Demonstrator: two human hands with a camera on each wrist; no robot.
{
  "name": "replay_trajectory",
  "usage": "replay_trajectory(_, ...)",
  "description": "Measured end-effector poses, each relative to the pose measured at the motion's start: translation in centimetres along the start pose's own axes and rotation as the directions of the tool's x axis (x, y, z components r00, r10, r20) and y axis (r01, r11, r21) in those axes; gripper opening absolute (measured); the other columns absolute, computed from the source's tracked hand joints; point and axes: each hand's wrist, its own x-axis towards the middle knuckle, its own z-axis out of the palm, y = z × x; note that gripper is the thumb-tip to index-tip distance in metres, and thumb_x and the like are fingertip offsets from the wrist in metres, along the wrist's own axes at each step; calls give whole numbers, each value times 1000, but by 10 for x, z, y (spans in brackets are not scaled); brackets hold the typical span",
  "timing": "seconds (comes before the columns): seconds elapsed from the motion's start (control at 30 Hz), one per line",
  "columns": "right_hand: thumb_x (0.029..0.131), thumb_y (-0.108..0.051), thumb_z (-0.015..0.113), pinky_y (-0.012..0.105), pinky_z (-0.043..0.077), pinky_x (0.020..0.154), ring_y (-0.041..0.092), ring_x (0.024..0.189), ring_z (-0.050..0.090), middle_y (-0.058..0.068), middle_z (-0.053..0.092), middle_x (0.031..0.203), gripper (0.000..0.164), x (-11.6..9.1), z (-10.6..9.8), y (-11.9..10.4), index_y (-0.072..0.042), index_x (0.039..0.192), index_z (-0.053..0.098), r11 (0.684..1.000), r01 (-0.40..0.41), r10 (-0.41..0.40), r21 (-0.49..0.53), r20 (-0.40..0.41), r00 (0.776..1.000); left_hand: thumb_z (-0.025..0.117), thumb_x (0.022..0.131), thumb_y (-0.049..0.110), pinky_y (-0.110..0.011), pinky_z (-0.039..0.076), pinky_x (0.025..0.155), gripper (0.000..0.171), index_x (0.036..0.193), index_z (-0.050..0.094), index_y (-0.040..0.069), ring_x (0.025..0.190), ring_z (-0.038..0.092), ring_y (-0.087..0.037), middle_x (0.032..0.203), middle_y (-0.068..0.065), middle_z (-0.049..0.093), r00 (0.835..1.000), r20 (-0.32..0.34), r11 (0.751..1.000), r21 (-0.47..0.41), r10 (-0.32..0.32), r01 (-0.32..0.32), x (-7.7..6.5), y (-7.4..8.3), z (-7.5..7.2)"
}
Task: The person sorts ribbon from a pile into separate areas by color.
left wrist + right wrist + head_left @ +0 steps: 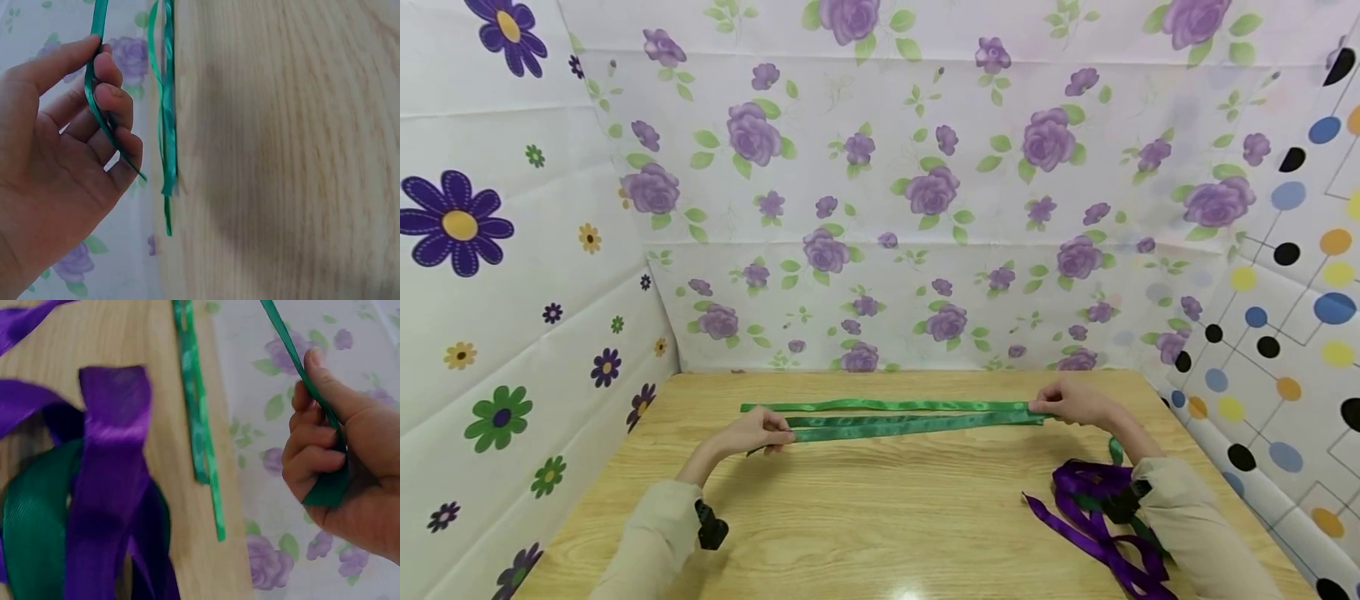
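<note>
The right hand (369, 462) grips a green ribbon (323, 403), with looped purple ribbon (109, 456) on the wooden table (200, 562).

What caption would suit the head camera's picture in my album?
A left hand and right hand hold a green ribbon outstretched over a wooden tabletop, purple ribbon looped at right.

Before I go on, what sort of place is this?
Probably a makeshift tabletop workspace: a wood-grain table, creased floral sheeting behind it, and a green ribbon held above the surface.
</note>
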Motion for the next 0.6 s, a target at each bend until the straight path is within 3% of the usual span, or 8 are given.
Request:
replay_trajectory(0.1, 100, -35, 52, 24, 30, 42, 5, 40, 22, -8, 30, 49, 39, 3, 6, 8, -9, 70, 53, 999, 29, -28, -19, 37, 999, 56, 98, 14, -38, 45, 54, 31, 91, 62, -15, 57, 51, -26, 69, -15, 59, 999, -29, 1000, 4, -27, 27, -3, -8, -2)
replay_trajectory(0.2, 100, -30, 52, 24, 33, 44, 3, 40, 23, -9, 31, 49, 41, 6, 10, 15, 0, 73, 54, 998, 58, -57, -13, 54, 997, 56, 98, 12, -37, 45, 55, 28, 92, 63, -14, 60, 53, -25, 73, -22, 61, 996, -66, 998, 3, -58, 59, -4, -16, -2)
replay_trajectory(0.37, 100, -18, 53, 26, 35, 48, 4, 46, 30, -5, 39, 57, 29, 6, 11, 25, 8, 97, 66, 998, 48, -51, 44, 63, 997, 56, 97, 11, -32, 43, 56, 25, 94, 66, -12, 62, 51, -17, 76, -22, 63, 983, -138, 992, 3, -122, 124, -3, -24, -2)
replay_trajectory(0.47, 100, -11, 52, 26, 33, 50, 5, 48, 31, -3, 41, 60, 25, 5, 11, 30, 7, 109, 66, 997, 1, -7, 78, 76, 997, 56, 97, 11, -27, 37, 55, 26, 86, 65, -11, 56, 41, -12, 68, -13, 59, 965, -193, 982, 36, -177, 188, -2, -25, 0)
replay_trajectory(0.6, 98, -12, 55, 23, 31, 48, 5, 46, 29, -4, 38, 55, 25, 5, 13, 31, 10, 98, 67, 998, -41, 38, 47, 67, 997, 60, 94, 12, -26, 33, 54, 26, 78, 65, -8, 53, 37, -11, 64, -7, 59, 922, -293, 952, 89, -255, 292, -1, -27, 3)
